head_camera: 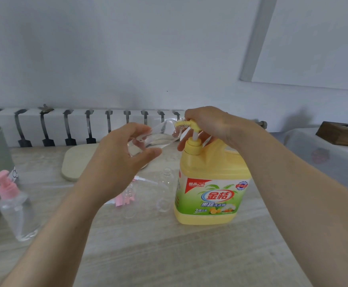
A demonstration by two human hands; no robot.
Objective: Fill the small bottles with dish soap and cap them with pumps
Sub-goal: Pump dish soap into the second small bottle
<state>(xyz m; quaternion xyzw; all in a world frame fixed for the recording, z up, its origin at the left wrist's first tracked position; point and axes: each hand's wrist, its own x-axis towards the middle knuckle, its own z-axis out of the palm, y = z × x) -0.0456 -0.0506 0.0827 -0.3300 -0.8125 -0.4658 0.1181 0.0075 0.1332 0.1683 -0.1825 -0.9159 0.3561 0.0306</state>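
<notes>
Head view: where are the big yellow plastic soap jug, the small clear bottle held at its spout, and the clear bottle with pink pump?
Big yellow plastic soap jug [216,196]: head view, front label.
Small clear held bottle [162,138]: head view, tilted body.
Clear bottle with pink pump [19,216]: head view, lower body.

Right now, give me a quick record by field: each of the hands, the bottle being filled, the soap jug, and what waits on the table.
left hand: grips a clear small bottle, tilted, mouth at the nozzle
right hand: fingers curled over the yellow pump head
soap jug: upright on the table
capped: one bottle with pink pump, far left
uncapped: two clear bottles beside the jug
loose pink pumps: lying by them
</notes>
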